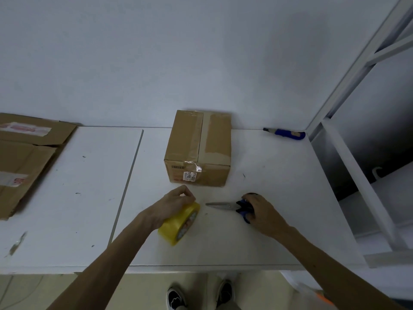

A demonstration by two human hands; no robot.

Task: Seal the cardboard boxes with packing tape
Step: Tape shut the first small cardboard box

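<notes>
A closed cardboard box stands on the white table against the wall, with tape running along its top seam and down its front. In front of it my left hand grips a yellow roll of packing tape, which stands tilted on the table. To the right my right hand holds the blue handles of a pair of scissors. The scissors lie flat, blades closed and pointing left toward the roll.
Flattened cardboard with old tape lies at the table's left end. A blue-handled cutter lies by the wall at the back right. A white metal shelf frame borders the table on the right. My shoes show below the front edge.
</notes>
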